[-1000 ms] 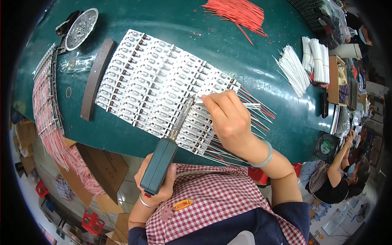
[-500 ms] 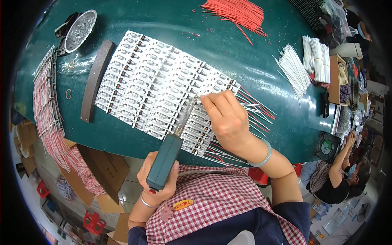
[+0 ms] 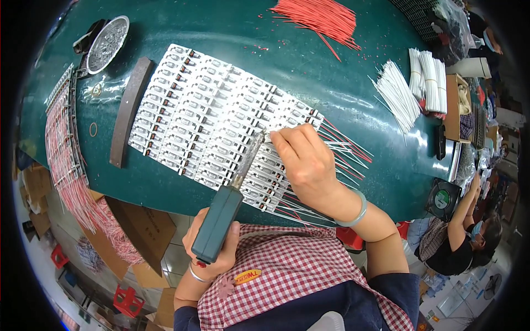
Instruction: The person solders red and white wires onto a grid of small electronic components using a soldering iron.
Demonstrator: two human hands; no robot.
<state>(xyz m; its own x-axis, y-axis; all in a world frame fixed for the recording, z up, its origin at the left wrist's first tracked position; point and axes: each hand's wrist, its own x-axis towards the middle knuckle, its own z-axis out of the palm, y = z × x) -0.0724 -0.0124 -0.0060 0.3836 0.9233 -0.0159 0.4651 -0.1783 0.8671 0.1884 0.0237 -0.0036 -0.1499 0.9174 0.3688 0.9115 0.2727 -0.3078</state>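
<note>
My left hand (image 3: 229, 245) is wrapped round the green handle of a soldering gun (image 3: 220, 223). The gun's long metal tip reaches up to a white panel of small circuit boards (image 3: 187, 118), laid out in rows with little components on them. My right hand (image 3: 309, 163) rests over the panel's right part, its thumb and forefinger pinched close beside the gun's tip. What the pinch holds is too small and covered to make out. Red and white wires (image 3: 348, 149) stick out from the panel's right edge, some running beneath my right hand and wrist.
Loose red wires (image 3: 317, 22) lie at the far side of the green table (image 3: 221, 25). White wire bundles (image 3: 428, 83) are at the right. A metal bowl (image 3: 109, 45), a dark bar (image 3: 131, 113) and wired boards (image 3: 62, 138) lie left. A co-worker (image 3: 461, 237) sits at right.
The soldering gun and my left hand have shifted slightly down and to the left. My right hand stays pinched in nearly the same spot. The co-worker's hands have moved slightly.
</note>
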